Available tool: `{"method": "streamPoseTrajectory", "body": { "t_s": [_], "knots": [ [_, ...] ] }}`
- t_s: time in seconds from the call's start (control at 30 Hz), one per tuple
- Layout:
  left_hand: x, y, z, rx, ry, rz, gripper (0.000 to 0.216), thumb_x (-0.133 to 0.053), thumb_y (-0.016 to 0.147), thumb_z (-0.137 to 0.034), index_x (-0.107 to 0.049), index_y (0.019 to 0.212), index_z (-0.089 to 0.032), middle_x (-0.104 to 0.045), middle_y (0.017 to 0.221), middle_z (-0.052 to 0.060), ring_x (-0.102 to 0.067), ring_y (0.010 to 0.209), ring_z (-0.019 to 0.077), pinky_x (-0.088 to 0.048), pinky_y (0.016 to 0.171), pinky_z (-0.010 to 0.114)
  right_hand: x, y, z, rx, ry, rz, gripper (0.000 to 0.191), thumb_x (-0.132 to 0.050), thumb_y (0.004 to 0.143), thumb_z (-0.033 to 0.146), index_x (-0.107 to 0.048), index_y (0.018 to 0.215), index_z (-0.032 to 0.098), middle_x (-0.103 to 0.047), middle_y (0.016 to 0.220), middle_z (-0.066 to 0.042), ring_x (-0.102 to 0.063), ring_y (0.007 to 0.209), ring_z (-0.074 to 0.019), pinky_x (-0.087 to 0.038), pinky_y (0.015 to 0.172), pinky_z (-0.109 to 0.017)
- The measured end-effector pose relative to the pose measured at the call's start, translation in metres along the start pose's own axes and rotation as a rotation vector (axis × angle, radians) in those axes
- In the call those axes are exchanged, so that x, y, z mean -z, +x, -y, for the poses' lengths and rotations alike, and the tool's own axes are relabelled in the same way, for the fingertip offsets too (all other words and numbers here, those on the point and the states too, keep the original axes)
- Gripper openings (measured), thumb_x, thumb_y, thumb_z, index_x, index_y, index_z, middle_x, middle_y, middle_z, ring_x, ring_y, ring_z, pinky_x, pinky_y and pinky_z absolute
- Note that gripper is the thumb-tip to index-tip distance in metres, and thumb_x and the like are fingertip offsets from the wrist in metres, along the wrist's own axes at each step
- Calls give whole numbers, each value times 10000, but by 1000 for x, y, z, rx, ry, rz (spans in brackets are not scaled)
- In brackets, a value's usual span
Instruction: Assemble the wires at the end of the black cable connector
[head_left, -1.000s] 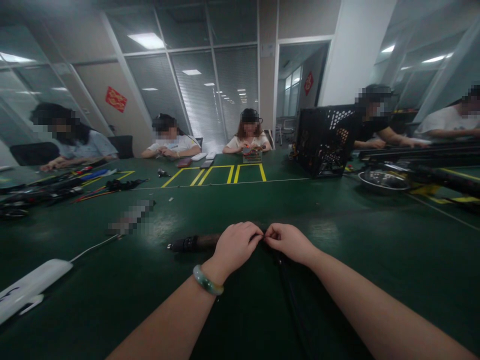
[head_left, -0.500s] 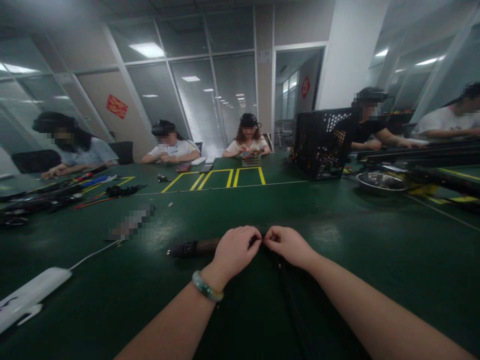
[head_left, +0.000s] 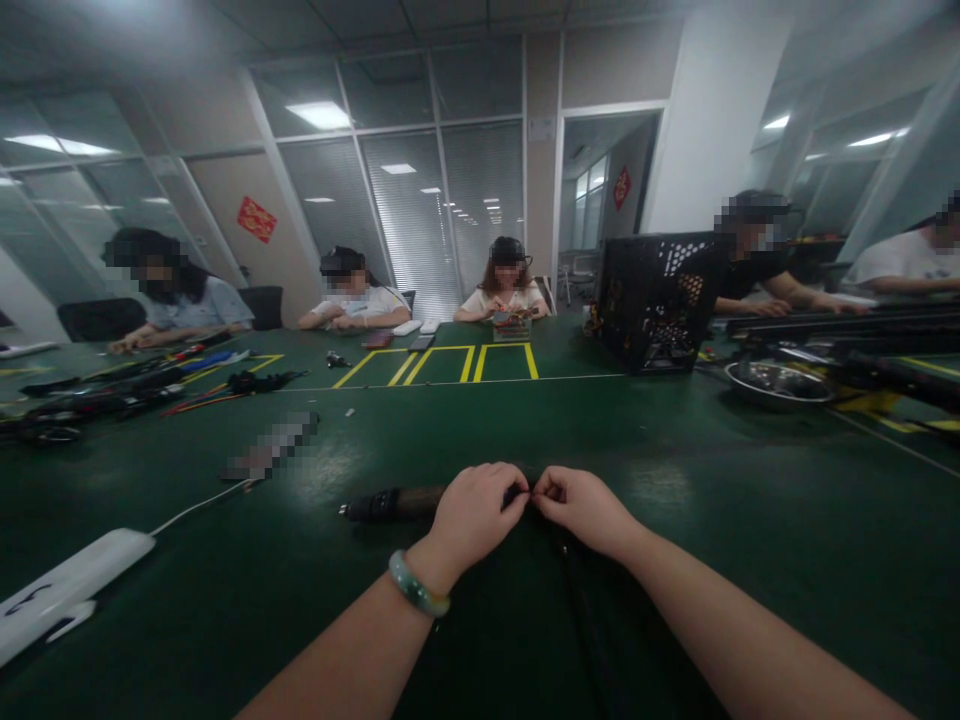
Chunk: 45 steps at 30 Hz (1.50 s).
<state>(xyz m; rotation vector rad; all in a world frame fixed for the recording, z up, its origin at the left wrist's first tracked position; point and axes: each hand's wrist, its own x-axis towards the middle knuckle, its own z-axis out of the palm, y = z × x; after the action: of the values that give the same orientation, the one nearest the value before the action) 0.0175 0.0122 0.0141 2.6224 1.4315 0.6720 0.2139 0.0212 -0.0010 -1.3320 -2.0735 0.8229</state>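
My left hand (head_left: 474, 512), with a green bangle at the wrist, is curled shut over the right end of a dark cylindrical tool (head_left: 390, 502) lying on the green table (head_left: 720, 520). My right hand (head_left: 583, 508) is pinched shut just beside it, fingertips almost touching the left fingers. What the pinch holds is too small and dark to name. A black cable (head_left: 581, 600) runs from under my hands toward me.
A white power strip (head_left: 64, 592) with its cord lies at front left. Cables and tools (head_left: 112, 395) cover the far left. A black perforated crate (head_left: 652, 300) and a metal bowl (head_left: 780, 384) stand at right. Several seated people work around the table's far side.
Both hands stay together at the tool's end. The camera has tilted slightly, so everything sits a little lower in view.
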Motion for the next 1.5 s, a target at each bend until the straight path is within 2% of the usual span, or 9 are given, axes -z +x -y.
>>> {"method": "streamPoseTrajectory", "body": {
  "t_s": [0.47, 0.93, 1.5],
  "knots": [
    [1, 0, -1, -16, 17, 19, 107, -578, 869, -258, -608, 970, -235, -642, 978, 6, -586, 920, 190, -431, 833, 335, -1, 1, 0, -8, -6, 7, 97, -578, 830, 264, -643, 826, 192, -670, 738, 3, -595, 655, -142, -398, 579, -223],
    [3, 0, -1, -38, 15, 35, 119, -589, 869, -227, -629, 979, -252, -648, 1026, -16, -586, 957, 184, -434, 847, 346, 3, 4, -3, 6, 43, 43, 86, -577, 822, 235, -647, 831, 186, -675, 760, 4, -618, 685, -145, -419, 605, -227],
    [1, 2, -1, -23, 15, 31, 107, -591, 857, -232, -638, 952, -225, -655, 991, 15, -589, 935, 197, -440, 843, 348, -3, 8, -11, 18, 108, 29, 77, -586, 817, 229, -642, 819, 177, -664, 744, 4, -599, 672, -138, -418, 596, -214]
  ]
}}
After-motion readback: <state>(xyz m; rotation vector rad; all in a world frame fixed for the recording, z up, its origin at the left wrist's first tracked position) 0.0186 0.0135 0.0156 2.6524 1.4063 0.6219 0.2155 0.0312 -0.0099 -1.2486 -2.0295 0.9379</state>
